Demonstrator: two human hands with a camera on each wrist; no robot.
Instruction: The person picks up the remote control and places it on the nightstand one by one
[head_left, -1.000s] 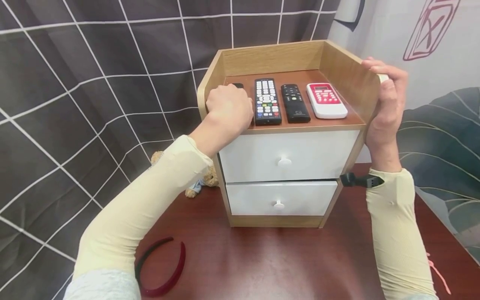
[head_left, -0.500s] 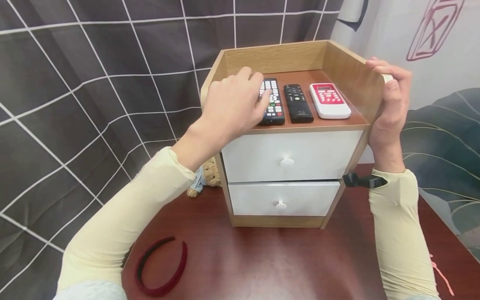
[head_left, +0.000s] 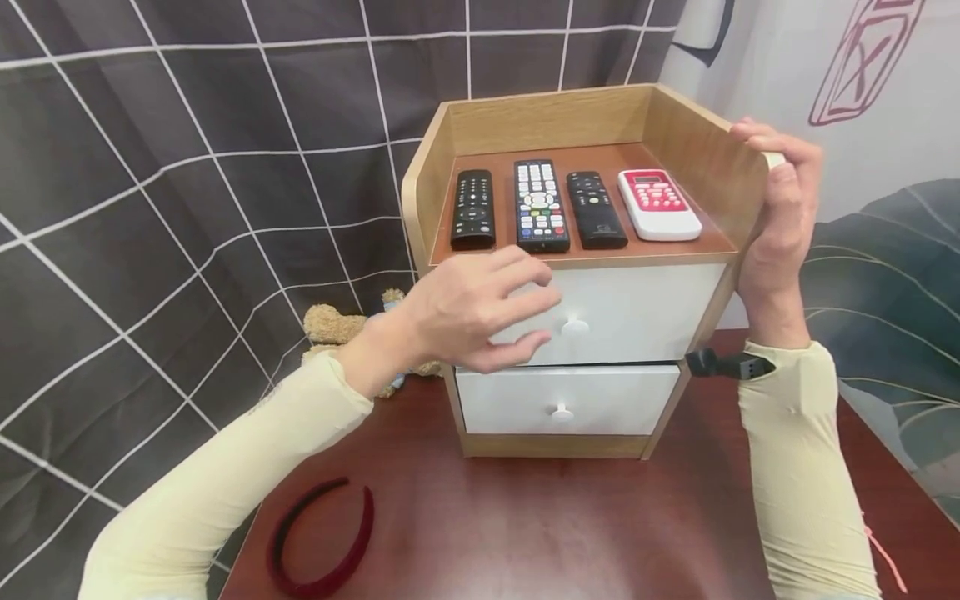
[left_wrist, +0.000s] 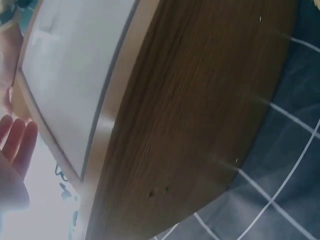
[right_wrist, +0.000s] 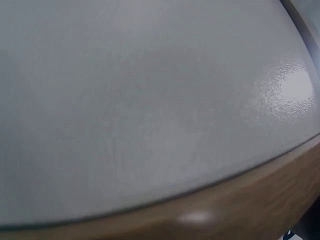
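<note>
A small wooden cabinet (head_left: 693, 150) with two white drawers stands on a dark red table (head_left: 540, 525). On its top lie three black remotes (head_left: 472, 210) (head_left: 538, 207) (head_left: 595, 210) and a white and red remote (head_left: 658, 202), side by side. My left hand (head_left: 487, 312) hovers in front of the upper drawer (head_left: 637, 308), fingers spread and holding nothing, just left of its round knob (head_left: 575, 327). My right hand (head_left: 780, 200) grips the top edge of the cabinet's right wall. The left wrist view shows the cabinet's wooden side (left_wrist: 200, 125) and my fingertips (left_wrist: 17, 145).
A dark red headband (head_left: 322, 542) lies on the table at the front left. A small teddy bear (head_left: 333, 327) sits behind the cabinet's left side, against a dark checked curtain (head_left: 187, 167). The lower drawer (head_left: 600, 400) is closed.
My left hand let go of the leftmost black remote on the cabinet top, then dropped down in front of the upper drawer. The right hand has stayed on the side wall.
</note>
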